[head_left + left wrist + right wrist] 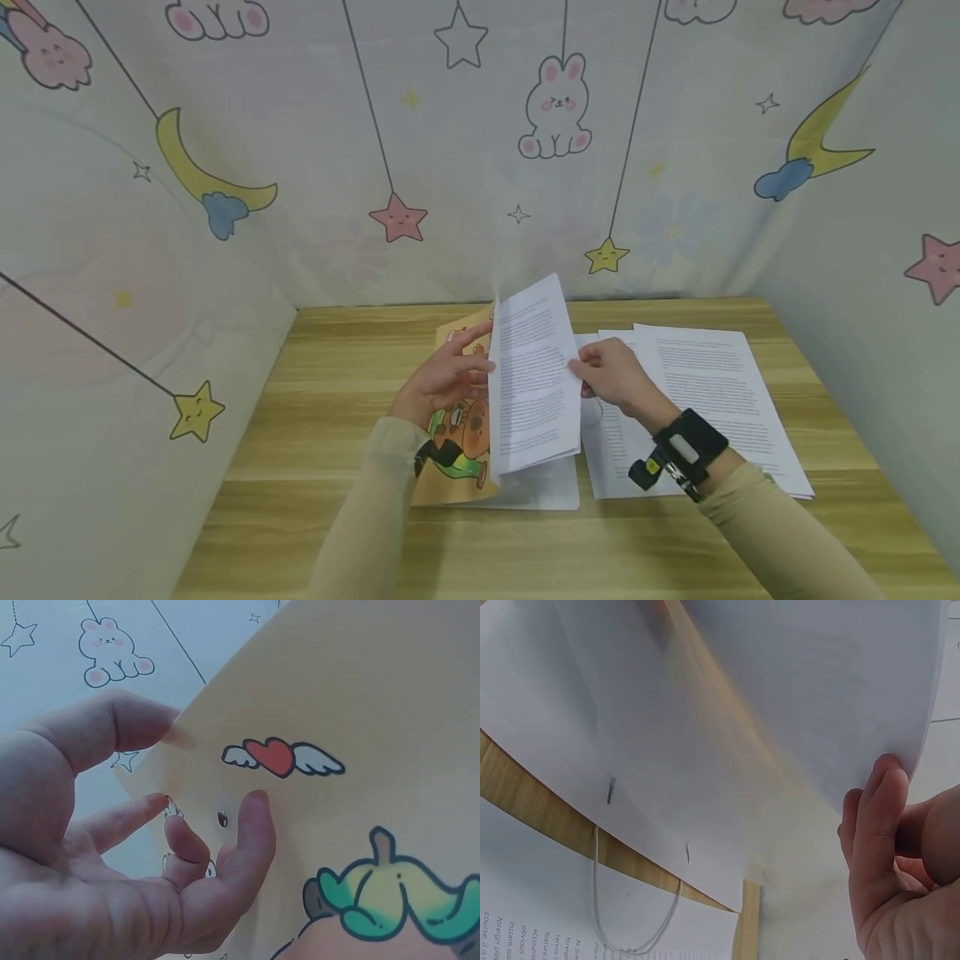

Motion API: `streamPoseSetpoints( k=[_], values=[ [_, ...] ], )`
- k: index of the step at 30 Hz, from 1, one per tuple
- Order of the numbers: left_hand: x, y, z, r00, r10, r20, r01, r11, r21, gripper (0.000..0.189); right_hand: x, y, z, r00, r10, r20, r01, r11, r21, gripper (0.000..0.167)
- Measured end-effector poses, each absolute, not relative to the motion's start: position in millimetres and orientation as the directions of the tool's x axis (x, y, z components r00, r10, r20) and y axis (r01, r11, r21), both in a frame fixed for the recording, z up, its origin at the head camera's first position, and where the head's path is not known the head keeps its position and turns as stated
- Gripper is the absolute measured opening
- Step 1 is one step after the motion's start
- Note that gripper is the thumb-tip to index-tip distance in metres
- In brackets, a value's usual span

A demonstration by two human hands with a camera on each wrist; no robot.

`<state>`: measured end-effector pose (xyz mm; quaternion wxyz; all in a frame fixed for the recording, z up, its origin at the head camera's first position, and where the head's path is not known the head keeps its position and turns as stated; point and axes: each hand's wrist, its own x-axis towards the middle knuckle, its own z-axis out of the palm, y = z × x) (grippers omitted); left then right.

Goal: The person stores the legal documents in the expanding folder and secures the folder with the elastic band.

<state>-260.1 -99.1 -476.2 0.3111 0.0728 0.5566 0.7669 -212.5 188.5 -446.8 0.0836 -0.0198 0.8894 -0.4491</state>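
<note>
Right hand [613,375] pinching white printed sheets [534,383], left hand [446,377] spread at orange cartoon cover [471,432]

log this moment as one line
right hand: pinches printed sheets | left hand: touches orange cover | wooden table, right side: other printed pages

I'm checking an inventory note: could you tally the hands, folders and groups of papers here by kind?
Hands: 2 (left hand, right hand)
Folder: 1
Paper groups: 2 (held papers, fanned papers)
Total: 5, counting each paper group as one; the sheets overlap too much to count singly.
</note>
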Motion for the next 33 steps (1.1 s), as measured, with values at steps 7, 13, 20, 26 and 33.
streamPoseSetpoints(
  k=[7, 13, 20, 26, 33],
  values=[
    [-259, -99, -473, -0.790, 0.573, -0.218, -0.389, -0.193, 0.901, 0.082, -213, 186, -446, -0.987, -0.130, -0.091, -0.008, 0.611, -0.791, 0.017],
    [-258, -98, -470, -0.781, 0.590, -0.207, -0.382, -0.189, 0.905, 0.083, -214, 179, -447, -0.987, -0.143, -0.078, -0.028, 0.623, -0.781, 0.017],
    [-259, -97, -469, -0.795, 0.565, -0.219, -0.393, -0.205, 0.896, 0.082, -213, 171, -443, -0.985, -0.146, -0.094, -0.020, 0.632, -0.775, 0.017],
    [-260, -98, -470, -0.799, 0.556, -0.229, -0.399, -0.206, 0.894, 0.081, -214, 172, -443, -0.983, -0.145, -0.116, -0.005, 0.643, -0.766, 0.018],
    [-259, -98, -471, -0.798, 0.559, -0.225, -0.399, -0.211, 0.892, 0.083, -219, 179, -444, -0.983, -0.140, -0.118, -0.002, 0.654, -0.757, 0.017]
  ],
)
